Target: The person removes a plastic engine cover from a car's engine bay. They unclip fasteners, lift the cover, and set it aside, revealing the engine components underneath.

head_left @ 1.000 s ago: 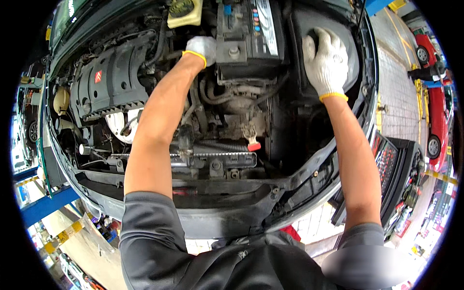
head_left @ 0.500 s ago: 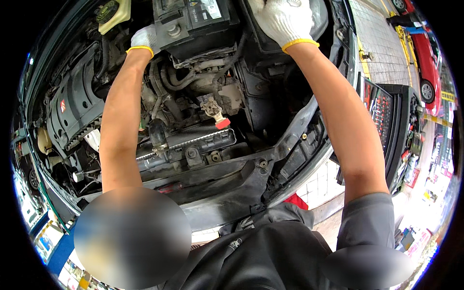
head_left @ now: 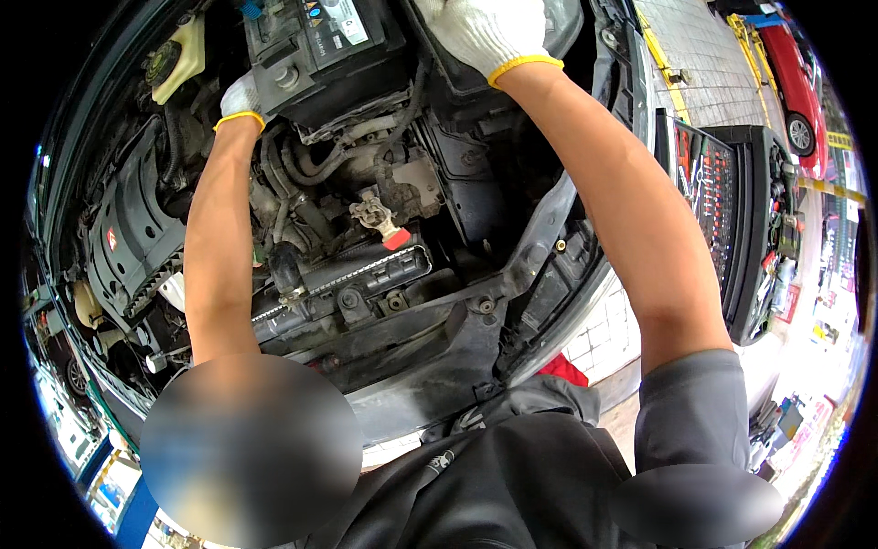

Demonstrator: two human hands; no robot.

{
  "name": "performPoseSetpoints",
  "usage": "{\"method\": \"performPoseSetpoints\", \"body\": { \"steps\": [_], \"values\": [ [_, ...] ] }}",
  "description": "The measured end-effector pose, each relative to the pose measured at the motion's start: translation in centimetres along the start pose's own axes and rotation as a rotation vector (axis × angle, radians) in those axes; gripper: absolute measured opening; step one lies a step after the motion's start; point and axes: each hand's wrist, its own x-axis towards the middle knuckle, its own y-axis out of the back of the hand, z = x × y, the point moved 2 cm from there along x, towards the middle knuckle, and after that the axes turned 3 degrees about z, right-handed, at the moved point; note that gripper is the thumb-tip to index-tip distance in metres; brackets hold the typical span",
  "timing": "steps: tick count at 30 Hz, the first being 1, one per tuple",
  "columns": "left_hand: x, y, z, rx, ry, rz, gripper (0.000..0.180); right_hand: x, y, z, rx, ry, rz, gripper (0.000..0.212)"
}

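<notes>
A black car battery (head_left: 338, 87) sits at the top of the view, with a round post on its near left corner. My left hand (head_left: 240, 96), in a white knitted glove with a yellow cuff, lies against the battery's left side; its fingers are hidden behind the case. My right hand (head_left: 494, 32), gloved alike, rests over a black plastic housing (head_left: 462, 82) right of the battery, and the upper edge cuts off its fingers. A loose-looking metal clamp (head_left: 372, 214) with a red piece (head_left: 396, 240) stands nearer to me, above the radiator (head_left: 375, 279).
The black engine cover (head_left: 137, 229) and a yellowish reservoir (head_left: 183, 59) lie to the left. Hoses (head_left: 320, 165) run below the battery. The bay's front frame (head_left: 412, 339) crosses before me. A tool case (head_left: 722, 201) stands at right, with a red car (head_left: 794, 91) beyond.
The whole view has shifted, so the engine bay and both hands appear farther left and slightly lower. Both hands keep about the same places against the battery and the housing.
</notes>
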Motion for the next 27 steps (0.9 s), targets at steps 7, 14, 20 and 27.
{"method": "performPoseSetpoints", "body": {
  "steps": [7, 14, 20, 27],
  "values": [
    [0.5, -1.0, -0.1, -0.035, 0.037, -0.086, 0.063, -0.5, 0.0, 0.7, -0.026, -0.032, -0.01, 0.03],
    [2.0, -1.8, -3.0, -0.053, 0.129, -0.023, 0.061, 0.1, 0.0, 0.1, 0.027, -0.007, 0.02, 0.029],
    [1.2, 0.0, 1.3, 0.027, 0.11, -0.101, 0.064, -0.5, 0.6, 0.9, -0.024, -0.046, -0.018, 0.029],
    [0.9, 2.0, 2.7, 0.074, 0.19, -0.192, 0.073, 0.0, 0.7, 0.5, -0.016, -0.027, -0.002, 0.03]
  ]
}}
